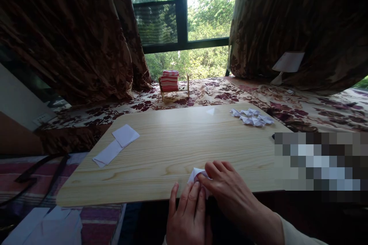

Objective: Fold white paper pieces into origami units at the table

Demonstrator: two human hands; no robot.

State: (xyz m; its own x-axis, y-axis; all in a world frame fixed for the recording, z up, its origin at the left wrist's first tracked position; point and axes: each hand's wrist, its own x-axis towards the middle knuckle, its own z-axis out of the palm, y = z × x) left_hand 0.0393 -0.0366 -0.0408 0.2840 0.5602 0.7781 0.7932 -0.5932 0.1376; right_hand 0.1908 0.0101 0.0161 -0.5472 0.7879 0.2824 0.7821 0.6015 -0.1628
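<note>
A small piece of white folded paper [194,173] lies at the near edge of the wooden table, partly covered by my fingers. My left hand [187,211] holds it from the near side, its fingers laid long over the lower part and its thumb out of sight. From the right, my right hand [232,188] has its fingers curled, with thumb and index finger pressed on the paper's fold. To the left, flat white paper pieces [125,135] lie on the tabletop. Several folded paper shapes [253,117] are grouped at the far right corner.
The light wooden table [161,149] stands before a floral-covered ledge. Behind it are a small rack [174,91] holding red-striped folded cloth [169,80] and a white lamp [288,62]. More white paper [47,227] lies low on the left. A blurred patch hides the right side.
</note>
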